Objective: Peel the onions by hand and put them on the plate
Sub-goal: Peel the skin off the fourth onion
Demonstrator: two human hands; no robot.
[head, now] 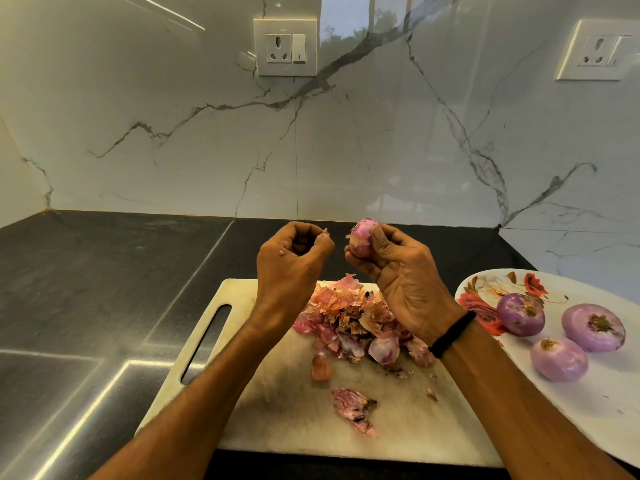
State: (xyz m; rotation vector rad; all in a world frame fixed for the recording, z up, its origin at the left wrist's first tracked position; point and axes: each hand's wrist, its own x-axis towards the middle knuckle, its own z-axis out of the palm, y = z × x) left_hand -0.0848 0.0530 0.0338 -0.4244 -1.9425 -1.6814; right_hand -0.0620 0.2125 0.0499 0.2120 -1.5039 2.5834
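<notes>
My right hand point(398, 275) holds a small purple onion point(362, 237) above the cutting board, fingers wrapped around its right side; a flake of skin sticks out on its left. My left hand point(291, 261) is just left of it, a short gap away, fingers pinched on a small scrap of onion skin point(325, 233). On the white flowered plate point(588, 403) at the right lie three peeled purple onions, one at the back left point(520, 314), one at the back right point(593, 327) and one in front point(558, 358). A heap of pink and brown peels point(349, 320) sits on the board under my hands.
The white cutting board point(277, 410) with a handle slot lies on a dark stone counter point(104, 289). A loose peel point(353, 408) lies near the board's front. The marble wall behind carries two sockets, one at centre point(285, 46) and one at right point(597, 50).
</notes>
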